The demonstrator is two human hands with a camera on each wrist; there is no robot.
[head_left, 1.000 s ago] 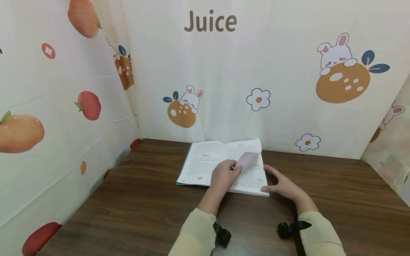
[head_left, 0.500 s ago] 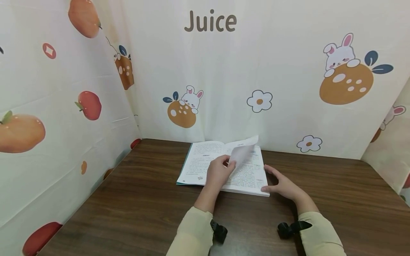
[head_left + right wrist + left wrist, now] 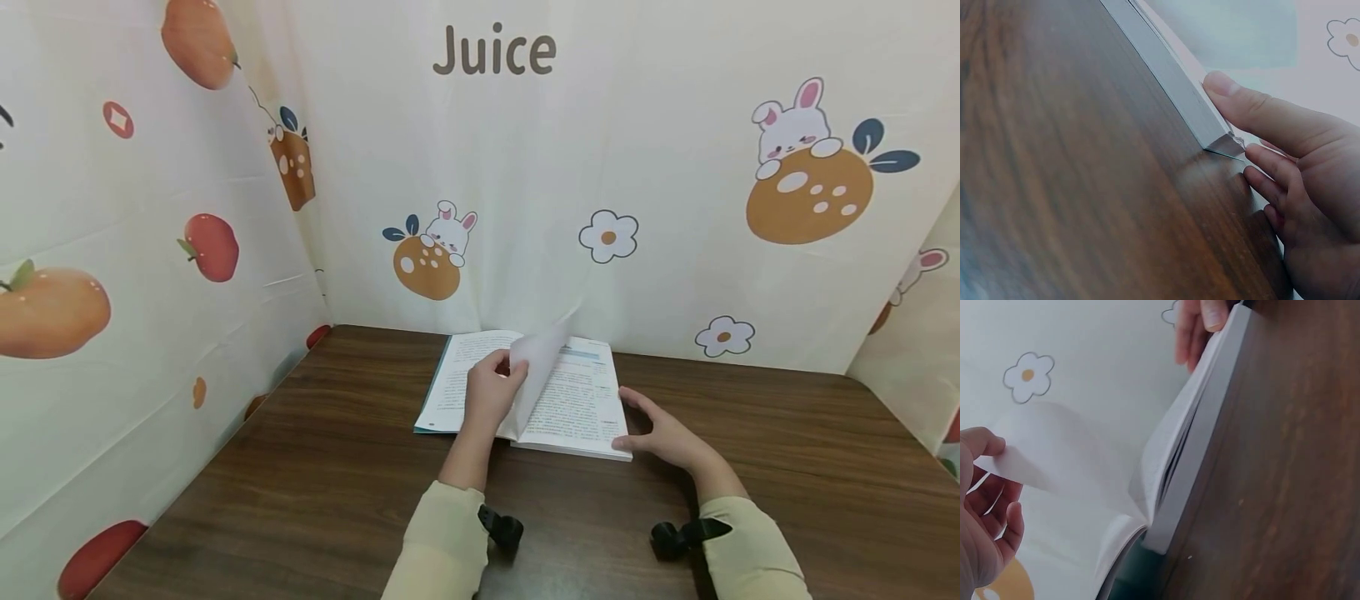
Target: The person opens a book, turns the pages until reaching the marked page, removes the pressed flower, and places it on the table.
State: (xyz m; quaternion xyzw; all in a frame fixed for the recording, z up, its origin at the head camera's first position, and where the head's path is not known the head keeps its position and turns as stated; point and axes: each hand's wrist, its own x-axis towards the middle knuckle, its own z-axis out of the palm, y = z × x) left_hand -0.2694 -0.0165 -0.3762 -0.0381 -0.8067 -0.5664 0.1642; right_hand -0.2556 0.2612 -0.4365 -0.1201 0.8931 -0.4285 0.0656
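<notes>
An open book (image 3: 577,404) with printed pages lies on the table against the back curtain. My left hand (image 3: 489,393) is over its middle and pinches a page (image 3: 542,362) between thumb and finger. That page stands raised and curved from the spine. In the left wrist view the left hand (image 3: 988,525) holds the page by its edge, the other fingers loosely bent. My right hand (image 3: 667,435) is at the book's right edge. The right wrist view shows the right thumb (image 3: 1254,109) on the top near the corner, with the fingers bent against the side edge.
The dark wooden table (image 3: 315,500) extends to both sides and in front of the book. A white curtain (image 3: 525,167) printed with rabbits, fruit and flowers hangs right behind the book, and another printed curtain (image 3: 150,333) stands on the left.
My left hand has moved left with the pinched page, lifting it from the right side up toward the spine. More of the page beneath shows. My right hand has stayed at the edge.
</notes>
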